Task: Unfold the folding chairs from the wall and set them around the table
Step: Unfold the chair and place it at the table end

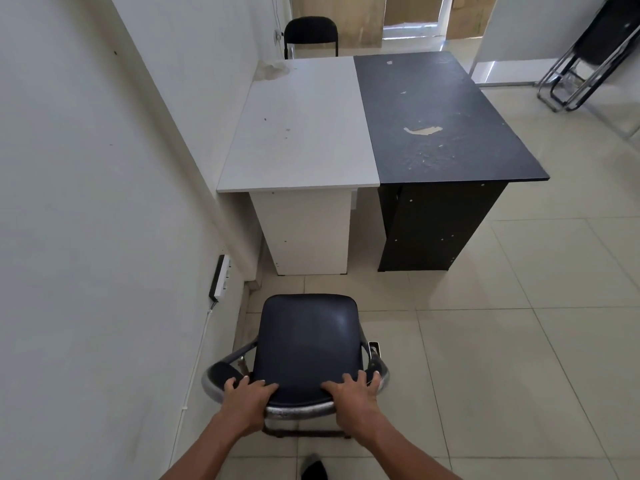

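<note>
Gripping the chrome back rail of an unfolded chair (308, 348), the left hand (247, 398) and right hand (353, 394) curl closed over it, fingers lying on the dark seat. A power strip (221, 277) hangs on the wall just left. Clear floor tiles separate the chair from the white-and-black table (363, 133). Another chair (310, 32) stands beyond; folded chairs (595, 53) lean far right. No readable writing.
</note>
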The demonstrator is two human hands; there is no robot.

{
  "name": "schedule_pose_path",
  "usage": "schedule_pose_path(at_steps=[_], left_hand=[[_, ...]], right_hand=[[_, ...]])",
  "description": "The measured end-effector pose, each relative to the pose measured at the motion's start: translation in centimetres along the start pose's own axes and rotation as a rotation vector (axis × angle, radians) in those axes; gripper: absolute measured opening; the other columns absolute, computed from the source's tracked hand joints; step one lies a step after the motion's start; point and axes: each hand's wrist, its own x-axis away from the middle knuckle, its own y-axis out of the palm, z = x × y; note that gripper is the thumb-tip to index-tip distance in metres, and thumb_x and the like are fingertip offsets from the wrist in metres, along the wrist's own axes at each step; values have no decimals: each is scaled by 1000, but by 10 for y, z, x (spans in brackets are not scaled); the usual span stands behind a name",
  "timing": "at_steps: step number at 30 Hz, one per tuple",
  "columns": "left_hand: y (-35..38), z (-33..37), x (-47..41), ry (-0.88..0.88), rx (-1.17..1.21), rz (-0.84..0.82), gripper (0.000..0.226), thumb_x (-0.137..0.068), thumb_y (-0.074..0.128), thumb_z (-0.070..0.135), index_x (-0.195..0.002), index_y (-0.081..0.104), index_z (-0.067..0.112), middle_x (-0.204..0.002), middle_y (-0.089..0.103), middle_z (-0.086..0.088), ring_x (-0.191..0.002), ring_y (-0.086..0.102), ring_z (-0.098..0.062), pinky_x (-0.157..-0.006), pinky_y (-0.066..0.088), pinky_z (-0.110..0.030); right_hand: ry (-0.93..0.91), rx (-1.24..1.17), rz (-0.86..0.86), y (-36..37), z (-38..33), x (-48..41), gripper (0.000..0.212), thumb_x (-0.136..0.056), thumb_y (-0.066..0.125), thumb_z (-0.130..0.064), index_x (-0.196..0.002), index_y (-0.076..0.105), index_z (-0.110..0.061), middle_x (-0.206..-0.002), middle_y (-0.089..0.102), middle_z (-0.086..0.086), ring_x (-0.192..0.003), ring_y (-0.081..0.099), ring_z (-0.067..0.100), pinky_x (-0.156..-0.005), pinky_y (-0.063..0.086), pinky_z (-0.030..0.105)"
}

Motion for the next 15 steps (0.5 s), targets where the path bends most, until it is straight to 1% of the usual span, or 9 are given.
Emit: schedule_pose_path(at_steps=[2, 3, 4, 6, 7, 9, 11, 13, 15], left_hand=[[-12, -1, 0, 37, 14, -107, 84, -81, 61, 52, -154, 24, 30, -155, 35, -2, -144, 27, -33, -115, 13, -56], [-17, -2, -1, 47, 19, -161, 95, -75, 58, 68, -154, 23, 28, -156, 34, -3, -143, 27, -34, -115, 13, -57], [-23, -2, -2, 61, 31, -210, 106, -69, 51, 82, -155, 23, 27, -156, 34, -4, -143, 27, -35, -115, 14, -57], [-35, -1, -5, 102, 129, -290, 117, -58, 38, 100, -153, 28, 32, -155, 36, -3, -141, 32, -33, -116, 20, -53], [-40, 2, -7, 130, 237, -312, 114, -56, 34, 104, -149, 36, 37, -152, 41, 0, -138, 39, -29, -115, 27, -50], [-49, 9, -12, 170, 438, -283, 101, -63, 31, 101, -139, 50, 39, -144, 51, 4, -124, 51, -17, -107, 39, -41], [-57, 20, -17, 188, 481, -158, 80, -79, 33, 88, -131, 58, 32, -133, 59, 3, -110, 56, -12, -99, 45, -37], [-67, 40, -24, 214, 435, -28, 57, -92, 38, 69, -123, 60, 27, -121, 63, 0, -102, 60, -12, -95, 50, -40], [-79, 62, -30, 237, 397, 59, 47, -96, 42, 57, -124, 59, 24, -122, 62, -1, -106, 60, -16, -95, 50, -42]], right_hand=[[-34, -11, -62, -3, 4, -1, 68, -86, 57, -15, -146, 33, -35, -140, 44, 13, -135, 28, 45, -112, 0, 68], [-56, -13, -103, -5, 7, -2, 69, -88, 59, -31, -149, 28, -33, -144, 41, 14, -137, 25, 46, -112, 0, 68], [-73, -30, -151, -8, 10, -3, 76, -86, 60, -49, -151, 24, -33, -148, 37, 15, -140, 21, 46, -113, -1, 67], [-88, -139, -212, -17, 17, -5, 89, -78, 53, -77, -151, 25, -33, -153, 36, 13, -143, 20, 41, -115, 0, 61], [-89, -204, -190, -22, 21, -6, 90, -76, 47, -82, -149, 31, -33, -151, 41, 10, -142, 26, 37, -117, 6, 56], [-70, -308, -105, -30, 29, -5, 83, -81, 41, -80, -146, 40, -28, -144, 52, 6, -135, 42, 29, -114, 25, 46], [-34, -400, -35, -35, 41, -5, 71, -91, 42, -69, -144, 45, -22, -137, 58, 5, -126, 53, 25, -107, 41, 41], [-3, -436, 24, -42, 58, -4, 53, -97, 42, -56, -135, 52, -20, -127, 63, 7, -114, 59, 24, -99, 49, 42], [19, -400, 89, -53, 79, -4, 40, -100, 42, -47, -124, 57, -18, -119, 66, 8, -106, 61, 24, -93, 51, 43]])
